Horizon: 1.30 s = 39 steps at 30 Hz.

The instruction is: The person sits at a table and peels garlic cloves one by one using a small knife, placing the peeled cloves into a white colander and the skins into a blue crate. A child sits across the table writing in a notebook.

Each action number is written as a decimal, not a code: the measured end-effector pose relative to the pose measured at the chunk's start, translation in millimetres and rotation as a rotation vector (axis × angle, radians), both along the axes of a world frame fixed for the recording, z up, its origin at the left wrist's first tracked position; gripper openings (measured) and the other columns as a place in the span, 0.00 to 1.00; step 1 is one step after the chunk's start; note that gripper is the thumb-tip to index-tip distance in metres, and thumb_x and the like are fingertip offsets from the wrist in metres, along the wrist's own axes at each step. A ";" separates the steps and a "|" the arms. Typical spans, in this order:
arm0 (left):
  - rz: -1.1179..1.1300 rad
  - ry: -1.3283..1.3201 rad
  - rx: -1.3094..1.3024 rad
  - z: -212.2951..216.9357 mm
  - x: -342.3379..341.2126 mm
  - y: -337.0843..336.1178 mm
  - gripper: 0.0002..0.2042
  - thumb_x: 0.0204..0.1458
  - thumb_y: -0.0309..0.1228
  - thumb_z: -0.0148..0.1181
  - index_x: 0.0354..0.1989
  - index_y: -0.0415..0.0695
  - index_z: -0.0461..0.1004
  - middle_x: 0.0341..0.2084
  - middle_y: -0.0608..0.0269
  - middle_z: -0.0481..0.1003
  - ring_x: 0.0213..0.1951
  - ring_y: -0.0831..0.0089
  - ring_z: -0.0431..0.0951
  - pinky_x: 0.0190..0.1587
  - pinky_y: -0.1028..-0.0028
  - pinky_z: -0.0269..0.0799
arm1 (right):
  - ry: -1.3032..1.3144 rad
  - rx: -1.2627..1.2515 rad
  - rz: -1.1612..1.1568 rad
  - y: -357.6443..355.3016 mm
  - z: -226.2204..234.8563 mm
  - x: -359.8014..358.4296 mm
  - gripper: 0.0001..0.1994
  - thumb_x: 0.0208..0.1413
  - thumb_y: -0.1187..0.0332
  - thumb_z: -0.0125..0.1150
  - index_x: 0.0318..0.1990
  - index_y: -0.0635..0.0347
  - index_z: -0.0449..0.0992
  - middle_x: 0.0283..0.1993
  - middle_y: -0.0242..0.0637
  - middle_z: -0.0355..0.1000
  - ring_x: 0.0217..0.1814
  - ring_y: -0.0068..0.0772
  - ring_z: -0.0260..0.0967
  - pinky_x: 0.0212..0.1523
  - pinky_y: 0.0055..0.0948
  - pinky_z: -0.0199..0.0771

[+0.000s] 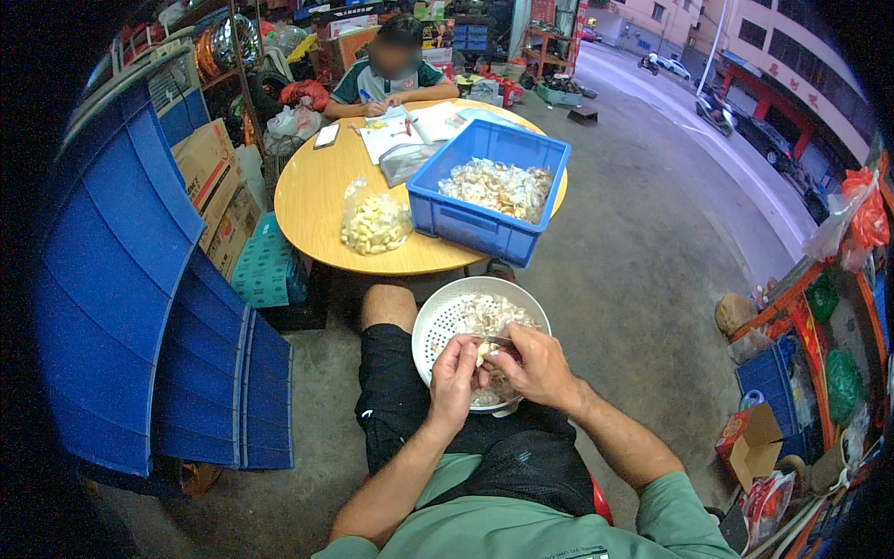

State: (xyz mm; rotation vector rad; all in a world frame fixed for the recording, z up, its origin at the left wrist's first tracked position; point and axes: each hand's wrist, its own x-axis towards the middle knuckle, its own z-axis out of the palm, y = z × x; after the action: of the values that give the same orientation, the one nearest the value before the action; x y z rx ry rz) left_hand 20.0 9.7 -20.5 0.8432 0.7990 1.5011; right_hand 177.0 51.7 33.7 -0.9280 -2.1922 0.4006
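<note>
My left hand point(453, 377) is closed, its fingertips pinching a pale garlic clove point(482, 352). Against the clove, my right hand point(537, 366) grips what looks like a small knife point(498, 340); a short metal edge shows and the handle is hidden in the fingers. Both hands meet above a white perforated colander point(427, 323) resting on my lap. Garlic pieces and papery skins point(494, 312) lie inside it, partly covered by my hands. Beyond, on the table, sits a clear plastic bag of peeled garlic cloves point(374, 224).
A blue crate point(475, 220) of garlic and skins stands on the round wooden table point(307, 200), overhanging its near edge. Across it, a person point(396, 79) writes among papers. Blue panels point(121, 270) rise at left; orange shelving point(787, 303) and an open carton point(752, 443) are at right.
</note>
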 end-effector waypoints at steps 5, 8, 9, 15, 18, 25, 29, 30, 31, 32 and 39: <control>-0.044 -0.013 0.033 -4.8 -1.2 -2.2 0.11 0.70 0.34 0.46 0.50 0.41 0.71 0.36 0.65 0.75 0.28 0.80 0.70 0.31 0.80 0.68 | 0.020 -0.012 -0.023 0.1 0.0 1.8 0.12 0.53 0.67 0.67 0.32 0.65 0.70 0.27 0.49 0.72 0.30 0.51 0.74 0.30 0.42 0.72; -0.079 -0.127 0.037 2.0 0.9 -3.5 0.12 0.70 0.34 0.46 0.51 0.40 0.71 0.36 0.65 0.75 0.28 0.80 0.70 0.32 0.79 0.67 | 0.028 -0.030 -0.035 -1.2 3.8 2.3 0.13 0.54 0.65 0.66 0.32 0.64 0.70 0.27 0.49 0.72 0.31 0.54 0.74 0.32 0.46 0.72; -0.091 -0.174 0.037 4.2 1.4 -4.3 0.12 0.70 0.34 0.47 0.51 0.40 0.71 0.36 0.66 0.75 0.28 0.80 0.70 0.32 0.79 0.67 | 0.032 -0.042 -0.038 -2.0 5.2 2.0 0.13 0.54 0.64 0.66 0.31 0.63 0.70 0.28 0.49 0.72 0.32 0.56 0.74 0.33 0.48 0.72; -0.198 -0.326 -0.015 -1.6 -1.8 -5.1 0.11 0.69 0.32 0.48 0.52 0.40 0.72 0.35 0.65 0.75 0.28 0.80 0.69 0.30 0.79 0.64 | 0.025 -0.010 0.014 -2.9 10.1 2.6 0.13 0.53 0.63 0.68 0.29 0.62 0.71 0.26 0.47 0.71 0.30 0.54 0.73 0.31 0.45 0.72; -0.212 -0.377 -0.017 -2.6 0.4 -6.4 0.10 0.68 0.30 0.49 0.52 0.41 0.72 0.34 0.65 0.75 0.29 0.79 0.70 0.31 0.79 0.64 | 0.034 0.003 0.029 -3.5 11.2 2.8 0.13 0.52 0.63 0.68 0.28 0.61 0.71 0.26 0.46 0.71 0.29 0.52 0.73 0.29 0.44 0.71; -0.212 -0.441 -0.046 1.4 4.1 -9.3 0.09 0.67 0.28 0.50 0.50 0.41 0.74 0.34 0.64 0.75 0.29 0.77 0.70 0.31 0.77 0.65 | 0.055 0.046 0.040 -6.5 15.4 3.5 0.13 0.52 0.64 0.69 0.27 0.61 0.71 0.24 0.44 0.71 0.27 0.50 0.73 0.28 0.43 0.71; -0.212 -0.450 -0.039 3.2 4.7 -9.3 0.10 0.66 0.28 0.50 0.50 0.40 0.74 0.34 0.64 0.75 0.29 0.77 0.70 0.31 0.77 0.66 | 0.059 0.074 0.026 -8.0 18.1 2.6 0.12 0.52 0.64 0.68 0.26 0.61 0.72 0.24 0.44 0.71 0.26 0.49 0.73 0.27 0.42 0.71; -0.210 -0.452 -0.039 4.6 5.0 -9.7 0.10 0.66 0.28 0.50 0.51 0.40 0.74 0.34 0.64 0.75 0.29 0.77 0.70 0.32 0.77 0.66 | 0.062 0.078 0.020 -8.3 17.7 2.3 0.12 0.52 0.65 0.68 0.26 0.61 0.72 0.24 0.44 0.71 0.26 0.48 0.73 0.27 0.41 0.71; -0.201 -0.444 -0.039 7.0 5.2 -10.1 0.10 0.66 0.28 0.50 0.51 0.40 0.74 0.34 0.64 0.75 0.29 0.77 0.70 0.32 0.76 0.66 | 0.072 0.052 0.015 -8.2 16.5 2.4 0.12 0.52 0.65 0.68 0.26 0.61 0.72 0.24 0.44 0.71 0.26 0.48 0.73 0.27 0.41 0.71; -0.192 -0.436 -0.038 10.1 5.5 -10.5 0.10 0.66 0.28 0.50 0.51 0.40 0.74 0.34 0.64 0.75 0.29 0.77 0.70 0.32 0.76 0.67 | 0.081 0.026 0.010 -7.8 14.6 2.5 0.12 0.52 0.65 0.68 0.26 0.61 0.72 0.24 0.44 0.72 0.26 0.48 0.74 0.27 0.41 0.71; -0.151 -0.324 -0.013 11.1 3.6 -8.7 0.12 0.69 0.34 0.49 0.49 0.37 0.72 0.34 0.65 0.75 0.29 0.80 0.70 0.33 0.80 0.68 | 0.063 -0.030 0.021 -6.5 15.3 2.2 0.14 0.54 0.62 0.66 0.27 0.63 0.72 0.24 0.47 0.72 0.26 0.51 0.74 0.27 0.42 0.72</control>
State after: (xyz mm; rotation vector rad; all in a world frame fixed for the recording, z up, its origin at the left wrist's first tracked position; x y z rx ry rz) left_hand 23.7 1.0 -9.5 0.6146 0.4931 1.4481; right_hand 179.3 45.2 49.0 -0.8977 -2.1453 0.4677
